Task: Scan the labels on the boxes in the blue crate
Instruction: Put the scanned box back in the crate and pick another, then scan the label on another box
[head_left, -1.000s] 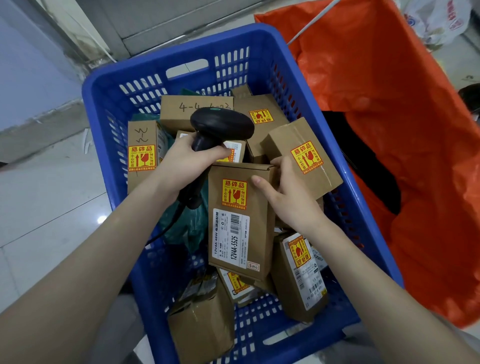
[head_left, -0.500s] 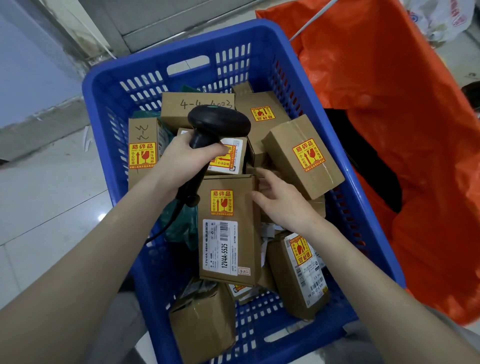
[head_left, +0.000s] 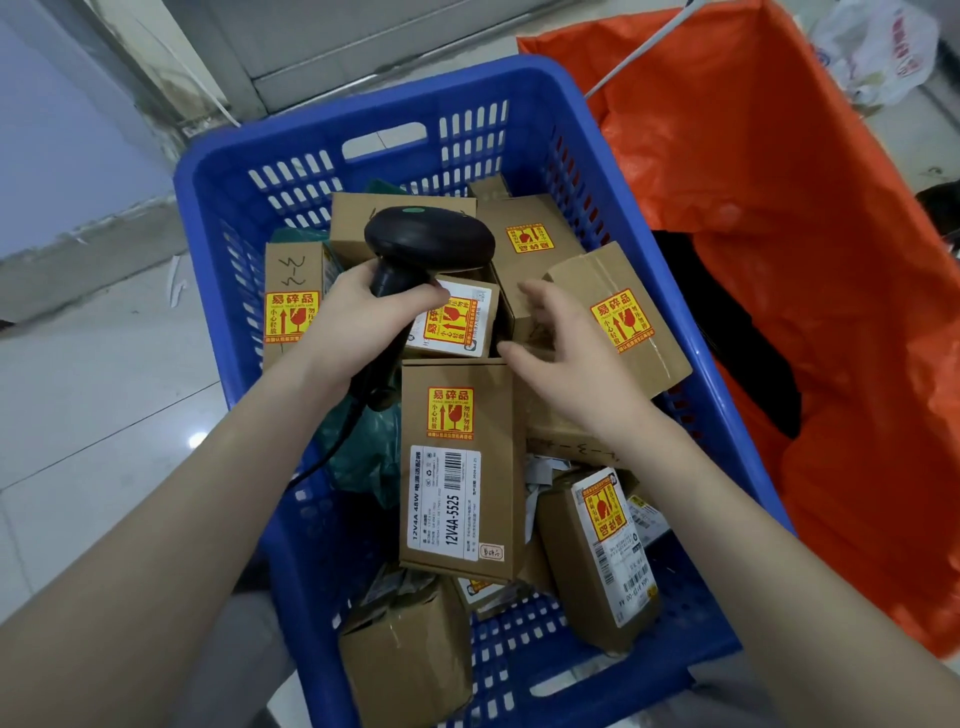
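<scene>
step: reach next box | left hand (head_left: 358, 322) clenched on scanner (head_left: 428, 241) | right hand (head_left: 566, 358) released, fingers spread over boxes mid blue crate (head_left: 218, 218) | long box (head_left: 457, 467) lies label-up near centre | advice: turn barcode flat toward scanner, avoid yellow fragile stickers

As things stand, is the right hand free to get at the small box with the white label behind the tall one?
Probably yes: the right hand is open, empty, just right of the small box; only the scanner hangs above it.
</scene>
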